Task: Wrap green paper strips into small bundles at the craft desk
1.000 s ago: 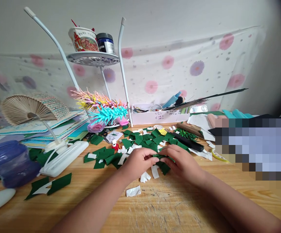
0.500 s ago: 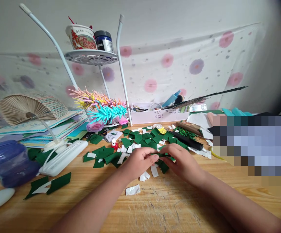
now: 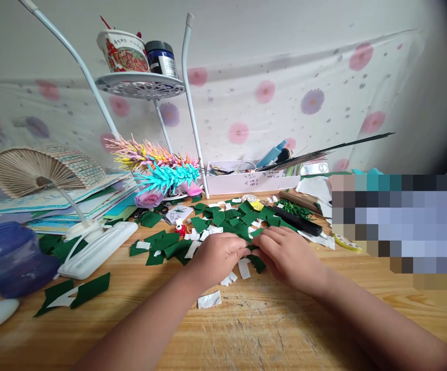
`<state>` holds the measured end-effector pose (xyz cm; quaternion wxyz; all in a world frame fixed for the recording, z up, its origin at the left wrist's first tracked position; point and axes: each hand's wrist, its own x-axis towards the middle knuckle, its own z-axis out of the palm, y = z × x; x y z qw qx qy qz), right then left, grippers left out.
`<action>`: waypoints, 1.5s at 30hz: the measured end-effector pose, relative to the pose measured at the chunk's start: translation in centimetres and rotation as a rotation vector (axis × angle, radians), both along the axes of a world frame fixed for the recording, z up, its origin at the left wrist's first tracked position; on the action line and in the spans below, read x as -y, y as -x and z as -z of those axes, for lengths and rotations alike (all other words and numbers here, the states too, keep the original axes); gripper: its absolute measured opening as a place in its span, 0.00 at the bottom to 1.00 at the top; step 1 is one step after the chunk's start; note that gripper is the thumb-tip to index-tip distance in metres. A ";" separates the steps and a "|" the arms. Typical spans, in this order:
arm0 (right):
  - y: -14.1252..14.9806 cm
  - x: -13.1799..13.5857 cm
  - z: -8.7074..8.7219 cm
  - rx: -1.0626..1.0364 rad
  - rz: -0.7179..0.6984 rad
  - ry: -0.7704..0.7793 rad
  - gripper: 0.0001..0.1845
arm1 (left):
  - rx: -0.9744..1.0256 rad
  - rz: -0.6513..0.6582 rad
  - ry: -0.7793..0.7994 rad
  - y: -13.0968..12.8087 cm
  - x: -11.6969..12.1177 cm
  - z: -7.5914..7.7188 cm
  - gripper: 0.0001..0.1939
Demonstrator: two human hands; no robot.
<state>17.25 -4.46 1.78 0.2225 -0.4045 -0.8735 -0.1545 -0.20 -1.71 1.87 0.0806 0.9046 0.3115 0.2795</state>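
My left hand [image 3: 219, 257] is closed in a pinch, thumb against the fingers, over the near edge of a pile of cut green paper pieces [image 3: 231, 225]. Facing it, my right hand [image 3: 291, 257] is closed too, its fingertips almost meeting the left ones. A bit of green shows where the fingertips come together, but whatever they grip is mostly hidden. Small white paper scraps lie among the green ones, with a white strip [image 3: 244, 268] just under the hands and a loose white piece [image 3: 209, 300] nearer me.
Behind the pile stand a white box [image 3: 250, 184] with tools and a rack holding a paper bowl [image 3: 123, 54] and a dark jar [image 3: 160, 57]. Colourful fuzzy stems [image 3: 165, 175] lean at its foot. A black-handled tool [image 3: 298, 220] and yellow tape roll [image 3: 347, 242] lie right.
The right fingers have curled down and closed more over the pinch point, and the left fingers are pressed closer. The whole view has shifted slightly.
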 end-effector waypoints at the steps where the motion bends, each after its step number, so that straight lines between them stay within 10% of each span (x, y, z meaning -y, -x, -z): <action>1: 0.0 0.0 0.0 -0.010 -0.009 0.019 0.09 | -0.016 0.014 -0.059 0.1 0.0 0.0 0.14; 9: 0.7 0.3 0.2 -0.273 0.009 0.338 0.18 | -0.070 0.131 -0.324 0.1 0.4 -0.3 0.13; 23: -0.6 -0.3 0.0 -0.265 -0.204 0.211 0.03 | 0.026 0.045 0.200 -0.1 0.6 -0.6 0.12; 45: -0.2 -0.1 0.2 -0.374 -0.155 0.341 0.07 | -0.043 -0.018 0.063 0.1 0.5 -0.2 0.10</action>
